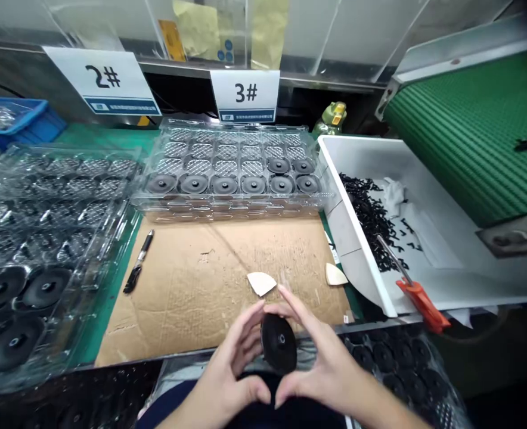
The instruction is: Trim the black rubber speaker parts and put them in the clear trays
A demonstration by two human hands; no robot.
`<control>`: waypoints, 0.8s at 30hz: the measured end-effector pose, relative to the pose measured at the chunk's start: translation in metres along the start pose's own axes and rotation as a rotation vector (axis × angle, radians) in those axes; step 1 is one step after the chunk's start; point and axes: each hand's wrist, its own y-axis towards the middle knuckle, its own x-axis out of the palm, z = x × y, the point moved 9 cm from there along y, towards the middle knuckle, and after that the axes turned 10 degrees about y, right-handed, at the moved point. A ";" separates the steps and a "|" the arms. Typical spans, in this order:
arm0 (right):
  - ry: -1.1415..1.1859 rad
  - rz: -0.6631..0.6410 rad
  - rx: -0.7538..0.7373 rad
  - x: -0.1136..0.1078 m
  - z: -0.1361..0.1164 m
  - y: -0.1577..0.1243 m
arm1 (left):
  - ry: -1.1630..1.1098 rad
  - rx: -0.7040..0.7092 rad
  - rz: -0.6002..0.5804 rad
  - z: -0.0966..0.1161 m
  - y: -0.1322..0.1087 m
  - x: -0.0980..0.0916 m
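A black round disc-shaped part (279,345) with a small metal-rimmed hole in its centre stands tilted between my two hands, above the near edge of the cardboard. My right hand (319,354) holds it, fingers at the upper edge and thumb near the lower edge. My left hand (234,366) is curled round the left side, its fingertips at the disc's upper left edge and its thumb below. Some of the left fingers are partly hidden behind the disc. Just beyond the fingertips, a cream-white wedge-shaped piece (261,283) lies on the cardboard (192,298).
Behind the cardboard is a clear plastic tray (228,205) with several black discs. More trays (80,280) stand left. A pen (139,262) and second wedge (335,274) flank the cardboard. At right are a white bin (362,250) of black parts, an orange-handled screwdriver (424,307) and green conveyor (473,131).
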 end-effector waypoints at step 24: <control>-0.433 0.294 -0.059 0.028 0.074 0.050 | -0.547 -0.157 0.301 0.012 -0.022 -0.064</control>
